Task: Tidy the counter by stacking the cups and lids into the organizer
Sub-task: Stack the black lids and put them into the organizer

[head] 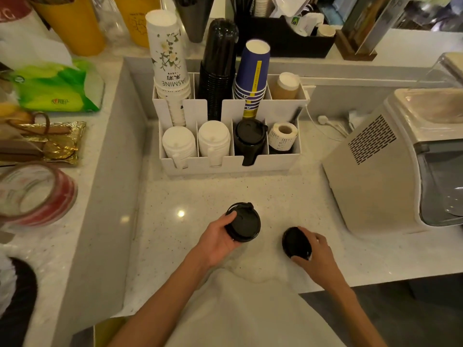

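Observation:
My left hand (220,240) grips a small stack of black lids (244,222) just above the counter. To its right, my right hand (315,251) holds another black lid (295,242), tilted on edge against the counter. Behind them stands the white organizer (230,164). Its back row holds white jasmine cups (169,58), black cups (219,66), blue cups (253,73) and a brown cup (286,86). The front row holds two stacks of white lids (179,144) (214,140), a stack of black lids (249,137) and a label roll (283,135).
A beige machine (390,166) stands on the right of the white counter (188,196). On the raised ledge to the left lie a green tissue pack (57,86), a gold packet (50,141) and tape rolls (35,194). A white cable (328,121) trails behind the organizer.

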A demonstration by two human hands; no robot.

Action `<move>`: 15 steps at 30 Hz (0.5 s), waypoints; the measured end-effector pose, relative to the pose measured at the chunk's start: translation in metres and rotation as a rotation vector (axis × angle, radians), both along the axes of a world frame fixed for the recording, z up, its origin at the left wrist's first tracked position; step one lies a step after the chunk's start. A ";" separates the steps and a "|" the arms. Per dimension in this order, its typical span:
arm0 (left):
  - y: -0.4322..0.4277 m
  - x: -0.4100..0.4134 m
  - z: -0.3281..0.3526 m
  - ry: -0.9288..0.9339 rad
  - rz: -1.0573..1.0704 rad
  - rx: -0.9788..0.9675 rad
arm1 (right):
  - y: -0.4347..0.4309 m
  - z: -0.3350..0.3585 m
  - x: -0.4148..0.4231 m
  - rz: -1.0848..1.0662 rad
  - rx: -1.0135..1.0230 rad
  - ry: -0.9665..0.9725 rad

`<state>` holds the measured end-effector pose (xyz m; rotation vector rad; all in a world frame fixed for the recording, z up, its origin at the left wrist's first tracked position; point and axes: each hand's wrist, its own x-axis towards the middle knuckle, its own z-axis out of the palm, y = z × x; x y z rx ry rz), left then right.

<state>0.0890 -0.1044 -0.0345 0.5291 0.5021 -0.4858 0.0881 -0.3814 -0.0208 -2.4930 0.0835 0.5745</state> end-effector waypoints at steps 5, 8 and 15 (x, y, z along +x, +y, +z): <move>0.006 0.001 0.002 -0.044 -0.026 0.035 | 0.051 0.050 0.030 0.313 0.198 -0.170; 0.013 0.001 0.005 -0.056 -0.052 0.036 | 0.080 0.073 0.048 0.554 0.137 -0.164; 0.020 0.000 0.024 -0.144 -0.081 0.058 | 0.120 0.094 0.070 0.866 -0.034 -0.059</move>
